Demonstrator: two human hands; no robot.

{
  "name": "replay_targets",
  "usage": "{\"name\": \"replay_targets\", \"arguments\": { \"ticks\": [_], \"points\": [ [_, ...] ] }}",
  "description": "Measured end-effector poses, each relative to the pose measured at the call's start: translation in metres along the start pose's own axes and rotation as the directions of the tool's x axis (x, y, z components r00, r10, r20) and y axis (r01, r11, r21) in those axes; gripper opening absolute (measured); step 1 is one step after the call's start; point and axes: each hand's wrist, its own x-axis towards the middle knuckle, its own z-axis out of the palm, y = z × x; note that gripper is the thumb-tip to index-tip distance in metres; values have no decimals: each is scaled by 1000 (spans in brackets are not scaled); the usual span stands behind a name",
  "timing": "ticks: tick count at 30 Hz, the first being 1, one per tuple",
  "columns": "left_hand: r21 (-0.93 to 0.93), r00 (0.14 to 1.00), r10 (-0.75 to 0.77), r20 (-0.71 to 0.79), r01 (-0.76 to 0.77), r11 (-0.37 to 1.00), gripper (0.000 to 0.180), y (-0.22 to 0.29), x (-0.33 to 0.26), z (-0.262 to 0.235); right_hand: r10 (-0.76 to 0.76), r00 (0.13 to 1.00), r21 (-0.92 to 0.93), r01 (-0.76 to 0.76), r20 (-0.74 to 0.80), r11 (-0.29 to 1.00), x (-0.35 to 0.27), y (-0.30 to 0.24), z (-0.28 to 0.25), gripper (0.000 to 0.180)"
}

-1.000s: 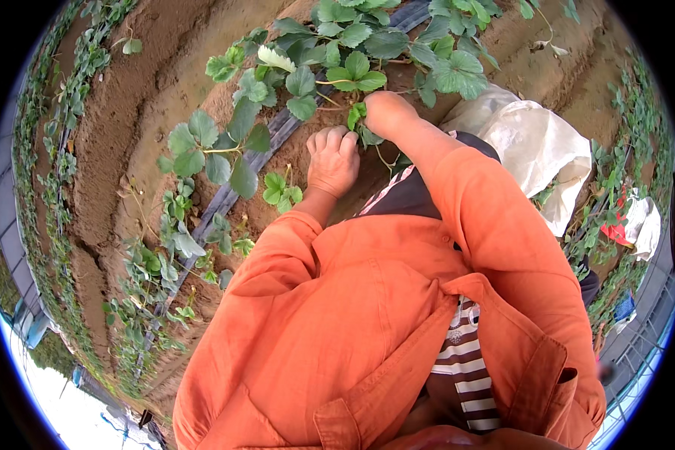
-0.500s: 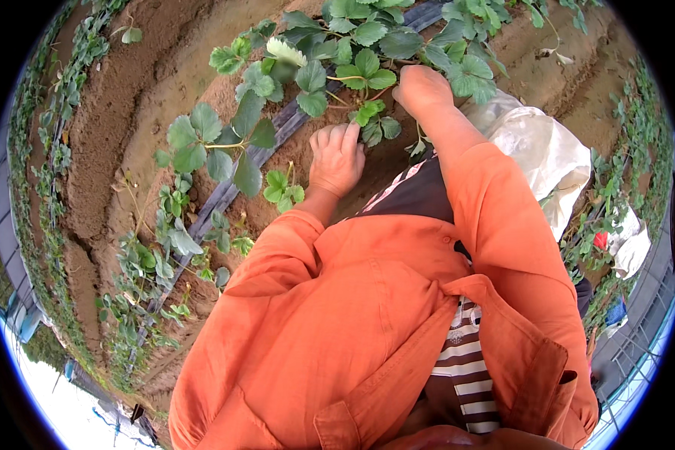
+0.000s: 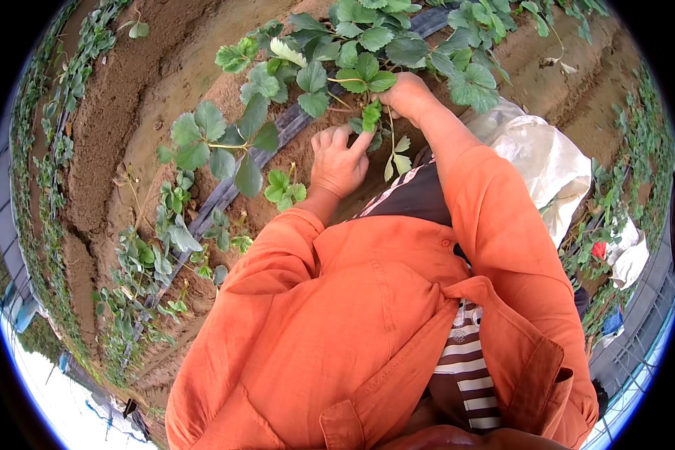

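My left hand [image 3: 337, 161] rests palm down by the base of a strawberry plant [image 3: 367, 75]. Its fingers are bent toward the soil, while the thumb stands apart and reaches to a small bright green leaf [image 3: 371, 116]. Just right of and beyond it, my right hand [image 3: 410, 97] is closed among the stems, fingertips partly covered by foliage. From those fingers a thin stalk with a pale strawberry leaf [image 3: 400, 159] hangs down toward my lap. Dark sheeting [image 3: 274, 135] runs diagonally beneath the plants.
Beside my right forearm lies a whitish plastic bag [image 3: 536, 154]. More strawberry plants [image 3: 142, 259] follow the row to the lower left. A bare soil furrow [image 3: 120, 135] lies at the left, with other plant rows [image 3: 56, 150] beyond. Another white bag [image 3: 628, 251] is far right.
My right hand has moved left, closer to my left hand, and the pale hanging leaf has shifted left with it. My left thumb has spread away from the fingers toward the small leaf.
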Motion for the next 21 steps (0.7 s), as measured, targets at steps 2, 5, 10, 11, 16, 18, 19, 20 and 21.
{"name": "replay_targets", "arguments": {
  "ticks": [2,5,10,11,16,18,19,20,21],
  "points": [
    [4,1000,16,-7,-16,1000,44,-1,0,1,-83,994,-168,70,-75,983,7,1,1,28],
    [6,1000,7,9,-7,1000,43,-1,-1,1,-143,969,-296,79,-201,952,9,-5,5,27],
    [-10,1000,14,1,-14,1000,44,0,0,1,82,982,105,-65,-171,992,21,-2,-15,16],
    [-11,1000,12,-2,-12,1000,44,-1,0,0,44,998,120,-40,-32,992,16,-3,-21,15],
    [-7,1000,1,-3,-1,1000,46,1,0,-2,-85,983,205,50,165,977,-2,-10,-16,22],
    [-18,1000,5,-8,-5,1000,46,2,2,-1,-108,963,232,50,245,971,0,-11,-14,23],
    [-24,1000,6,-17,-7,1000,46,1,2,0,-110,955,217,50,275,975,-4,-20,-17,24],
    [-31,1000,8,-25,-9,999,46,1,2,0,-148,962,155,114,228,981,-3,-20,-14,24],
    [-23,1000,4,-14,-4,1000,47,1,1,-1,-189,965,90,175,184,980,-2,-20,-10,25]
  ]
}}
